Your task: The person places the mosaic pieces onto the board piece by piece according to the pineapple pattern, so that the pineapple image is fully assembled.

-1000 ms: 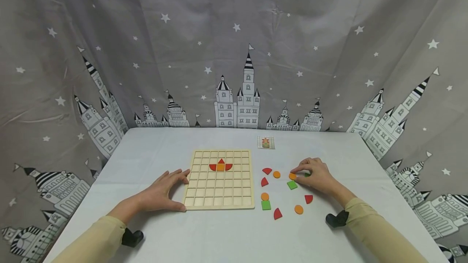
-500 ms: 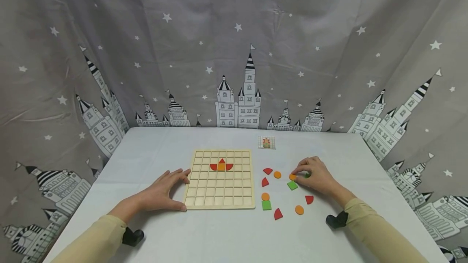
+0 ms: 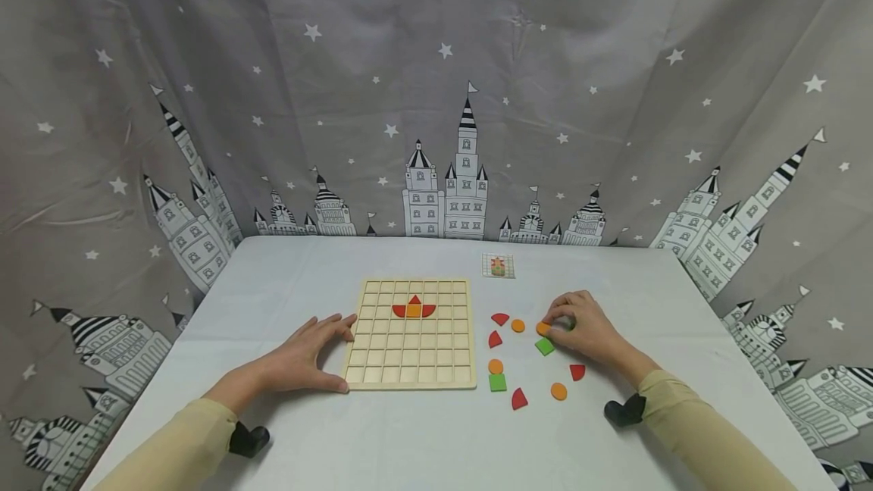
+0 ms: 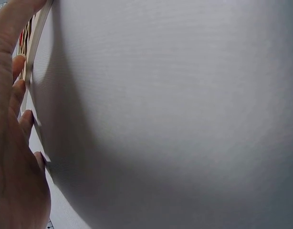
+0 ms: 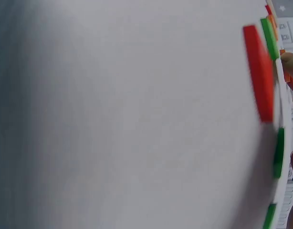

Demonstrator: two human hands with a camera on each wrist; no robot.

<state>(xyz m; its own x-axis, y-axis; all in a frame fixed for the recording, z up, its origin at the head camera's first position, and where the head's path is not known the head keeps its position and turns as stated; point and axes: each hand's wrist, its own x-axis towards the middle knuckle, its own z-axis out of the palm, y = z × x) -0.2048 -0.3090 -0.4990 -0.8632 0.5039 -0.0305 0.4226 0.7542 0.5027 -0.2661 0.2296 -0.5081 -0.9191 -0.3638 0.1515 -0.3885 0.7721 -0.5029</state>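
In the head view my left hand (image 3: pixel 295 362) lies at the left edge of a pale wooden grid board (image 3: pixel 409 358), thumb at the near corner and fingertips along the side. On the board a red triangle (image 3: pixel 415 299) and two red quarter-round pieces (image 3: pixel 428 311) surround an orange square (image 3: pixel 413 311). Right of the board, my right hand (image 3: pixel 585 330) pinches an orange disc (image 3: pixel 542 328) between thumb and fingers, low over the table. A green square (image 3: pixel 544 346) lies just in front of that disc. Part of a green piece under the hand is hidden.
Several red quarter-round pieces (image 3: pixel 519 399), orange discs (image 3: pixel 558 391) and another green square (image 3: pixel 498 383) are scattered right of the board. A small pattern card (image 3: pixel 499 266) lies farther back. Behind the white table (image 3: pixel 307 264) hangs a grey curtain (image 3: pixel 382 36) with castles.
My right hand, fingers at the orange disc, has shifted slightly left with it. The left hand and the board stay where they were.
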